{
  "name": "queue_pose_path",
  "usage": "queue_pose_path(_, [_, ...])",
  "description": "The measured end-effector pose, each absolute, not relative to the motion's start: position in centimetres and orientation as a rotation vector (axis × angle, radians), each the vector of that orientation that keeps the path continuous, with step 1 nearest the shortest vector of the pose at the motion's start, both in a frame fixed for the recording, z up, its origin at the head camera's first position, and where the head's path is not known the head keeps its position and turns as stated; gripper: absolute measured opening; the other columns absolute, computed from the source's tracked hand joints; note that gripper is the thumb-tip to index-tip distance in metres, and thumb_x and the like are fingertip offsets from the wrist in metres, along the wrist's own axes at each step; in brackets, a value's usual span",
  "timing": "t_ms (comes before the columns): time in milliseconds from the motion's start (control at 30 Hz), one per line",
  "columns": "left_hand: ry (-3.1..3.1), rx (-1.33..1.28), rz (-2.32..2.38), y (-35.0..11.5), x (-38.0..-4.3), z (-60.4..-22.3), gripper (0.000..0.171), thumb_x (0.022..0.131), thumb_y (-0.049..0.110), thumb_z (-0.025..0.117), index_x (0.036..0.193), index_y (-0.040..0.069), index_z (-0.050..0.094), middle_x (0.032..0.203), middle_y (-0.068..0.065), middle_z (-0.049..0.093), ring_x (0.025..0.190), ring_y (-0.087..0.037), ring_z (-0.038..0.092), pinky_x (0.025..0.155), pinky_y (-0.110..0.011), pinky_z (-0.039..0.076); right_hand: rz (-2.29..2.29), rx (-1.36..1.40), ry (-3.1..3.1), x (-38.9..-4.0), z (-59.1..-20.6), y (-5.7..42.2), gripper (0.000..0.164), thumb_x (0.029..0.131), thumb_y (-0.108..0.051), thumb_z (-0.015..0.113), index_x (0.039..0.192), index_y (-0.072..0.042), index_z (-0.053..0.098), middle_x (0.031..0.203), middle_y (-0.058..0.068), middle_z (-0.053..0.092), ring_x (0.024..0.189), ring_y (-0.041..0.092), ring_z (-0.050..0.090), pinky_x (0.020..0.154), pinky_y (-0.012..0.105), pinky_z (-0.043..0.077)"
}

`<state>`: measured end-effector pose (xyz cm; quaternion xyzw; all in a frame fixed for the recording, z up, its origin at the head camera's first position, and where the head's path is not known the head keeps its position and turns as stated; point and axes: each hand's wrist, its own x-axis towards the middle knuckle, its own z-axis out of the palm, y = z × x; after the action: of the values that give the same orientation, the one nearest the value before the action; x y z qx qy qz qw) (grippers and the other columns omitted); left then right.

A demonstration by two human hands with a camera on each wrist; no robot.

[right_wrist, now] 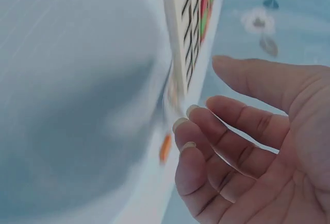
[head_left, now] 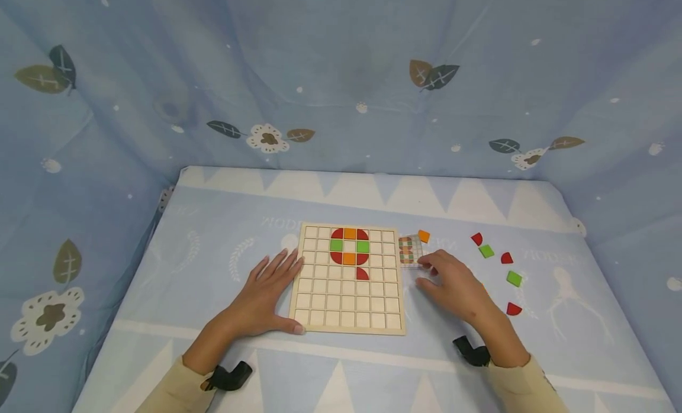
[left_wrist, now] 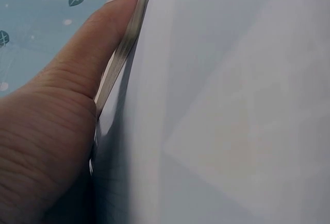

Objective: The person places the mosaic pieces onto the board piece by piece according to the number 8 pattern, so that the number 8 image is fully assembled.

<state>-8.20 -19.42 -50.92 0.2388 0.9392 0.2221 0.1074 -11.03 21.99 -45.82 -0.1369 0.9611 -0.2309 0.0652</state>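
A wooden grid board [head_left: 319, 303] lies on the table. Near its top, red rounded corner pieces, orange squares and green squares form a ring [head_left: 349, 258], and one red quarter-round piece [head_left: 362, 274] sits just below. My left hand [head_left: 261, 300] rests against the board's left edge with fingers spread; in the left wrist view the thumb [left_wrist: 103, 38] lies along the board's side. Beside the board's right edge is a small pattern card [head_left: 409, 250]. My right hand [head_left: 453, 286] is over the card's right side, fingers loosely bent, with nothing between them in the right wrist view.
An orange square [head_left: 424, 236] lies by the card's top corner. Farther right are scattered red quarter-round pieces [head_left: 514, 309] and green squares [head_left: 514, 278]. A patterned cloth covers the table [head_left: 341, 371], and blue fabric walls [head_left: 341, 76] stand around its back and sides.
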Motion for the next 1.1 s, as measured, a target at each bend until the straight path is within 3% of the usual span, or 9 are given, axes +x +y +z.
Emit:
queue_pose_path(133, [2.764, 0.696, 0.658, -19.5, -8.1, -50.8, 0.136, 0.067, 0.076, 0.083, 0.168, 0.011, 0.020, 0.175, -0.007, 0.011, 0.161, -0.030, 0.002, 0.126, -0.055, -0.001, -0.657, -0.316, 2.892, -10.4, -44.9, 24.8, 0.046, 0.090, -0.018, 0.083, 0.129, -0.001, 0.068, 0.119, 0.011, 0.065, 0.102, 0.028, 0.063, 0.083, 0.047, 0.057])
queue_pose_path(267, [2.773, 0.685, 0.672, -19.5, -8.0, -50.7, 0.136, 0.066, 0.075, 0.085, 0.168, 0.010, 0.022, 0.174, -0.009, 0.014, 0.161, -0.031, 0.004, 0.126, -0.056, 0.001, -0.607, -0.251, 2.881, -9.9, -44.6, 27.7, 0.048, 0.090, -0.018, 0.082, 0.129, 0.004, 0.066, 0.117, 0.016, 0.063, 0.096, 0.029, 0.061, 0.081, 0.049, 0.056])
queue_pose_path(500, [2.778, 0.678, 0.660, -19.6, -8.1, -51.2, 0.138, 0.065, 0.078, 0.083, 0.168, 0.011, 0.020, 0.175, -0.008, 0.013, 0.161, -0.029, 0.002, 0.126, -0.055, -0.001, -0.538, -0.158, 2.831, -9.1, -45.5, 30.6, 0.045, 0.088, -0.014, 0.084, 0.121, 0.009, 0.066, 0.112, 0.021, 0.062, 0.095, 0.032, 0.059, 0.089, 0.058, 0.054])
queue_pose_path(767, [2.779, 0.681, 0.657, -19.6, -8.3, -51.7, 0.139, 0.065, 0.084, 0.079, 0.169, 0.014, 0.019, 0.175, -0.007, 0.012, 0.161, -0.028, 0.001, 0.126, -0.056, 0.000, -0.577, -0.072, 2.815, -9.3, -46.0, 31.2, 0.029, 0.088, -0.006, 0.082, 0.109, 0.006, 0.067, 0.093, 0.011, 0.062, 0.085, 0.027, 0.056, 0.077, 0.048, 0.055])
queue_pose_path(933, [2.774, 0.692, 0.660, -19.5, -8.4, -51.6, 0.139, 0.065, 0.083, 0.079, 0.169, 0.014, 0.019, 0.175, -0.006, 0.012, 0.161, -0.027, 0.000, 0.126, -0.055, -0.001, -0.572, -0.083, 2.809, -9.5, -46.2, 31.8, 0.024, 0.088, -0.014, 0.083, 0.095, 0.000, 0.064, 0.080, 0.004, 0.053, 0.077, 0.023, 0.051, 0.067, 0.038, 0.044])
queue_pose_path(1100, [2.776, 0.700, 0.641, -19.5, -8.4, -51.5, 0.139, 0.065, 0.083, 0.079, 0.169, 0.014, 0.019, 0.175, -0.005, 0.011, 0.161, -0.027, 0.000, 0.126, -0.055, -0.001, -0.574, -0.091, 2.817, -9.2, -46.4, 32.4, 0.028, 0.088, -0.020, 0.084, 0.084, -0.008, 0.059, 0.075, 0.001, 0.049, 0.074, 0.021, 0.048, 0.064, 0.036, 0.038])
